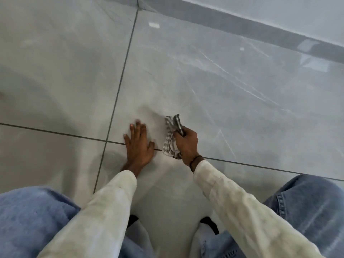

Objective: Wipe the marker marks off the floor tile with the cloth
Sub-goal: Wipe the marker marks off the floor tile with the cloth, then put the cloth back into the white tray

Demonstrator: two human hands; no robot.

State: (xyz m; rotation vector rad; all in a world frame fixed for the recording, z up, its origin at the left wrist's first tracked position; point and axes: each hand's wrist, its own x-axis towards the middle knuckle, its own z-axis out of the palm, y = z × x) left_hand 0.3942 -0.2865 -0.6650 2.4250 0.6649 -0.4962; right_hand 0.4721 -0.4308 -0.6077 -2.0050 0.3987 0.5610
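Note:
My right hand (186, 143) grips a bunched checked cloth (170, 138), grey and white, which hangs down onto the glossy grey floor tile (214, 81) near a grout line. My left hand (139, 145) lies flat on the floor just left of the cloth, fingers spread, holding nothing. No marker marks show on the tile around the hands; a faint dull smear (149, 110) lies just beyond the left fingertips.
Dark grout lines (122, 79) cross beside the left hand. A grey skirting strip (242, 25) and pale wall run along the upper right. My knees in blue jeans (33, 216) flank the arms at the bottom.

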